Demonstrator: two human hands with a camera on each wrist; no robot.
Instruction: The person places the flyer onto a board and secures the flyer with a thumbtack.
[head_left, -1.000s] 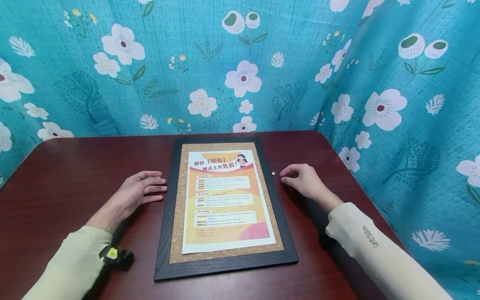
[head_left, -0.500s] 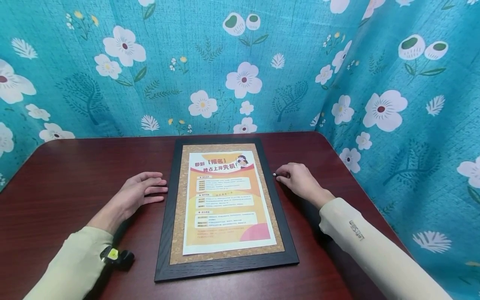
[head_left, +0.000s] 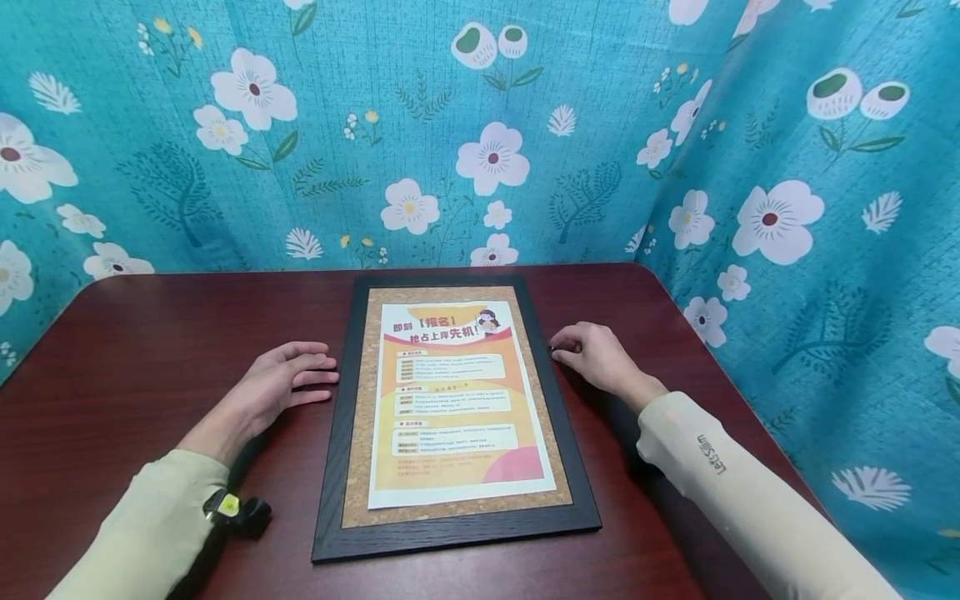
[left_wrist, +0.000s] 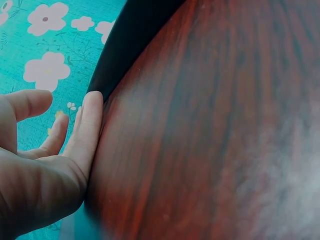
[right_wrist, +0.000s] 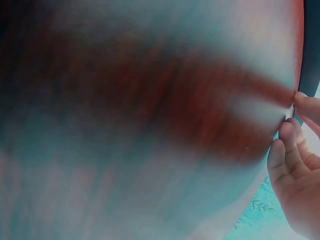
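Note:
A black-framed cork board (head_left: 360, 467) lies flat on the dark red table, bearing a yellow and orange poster (head_left: 450, 400) with a cartoon figure at its top right. In the head view my left hand (head_left: 281, 379) rests on the table with fingers loosely extended, fingertips right at the frame's left edge. My right hand (head_left: 596, 354) is low on the table beside the frame's right edge. Its thumb and fingers close round a tiny silvery piece (head_left: 552, 348), mostly hidden between the fingertips. In the right wrist view the thumb and fingertips (right_wrist: 286, 131) come together at the tabletop.
The dark red table (head_left: 172, 333) reaches back to a teal floral curtain (head_left: 315, 133), which also hangs along the right side. A small black device with a yellow-green face (head_left: 232, 510) sits on the left wrist.
My right hand has moved left toward the frame and its fingertips have closed over the tiny piece, which lay exposed a second ago. The left hand has stayed put.

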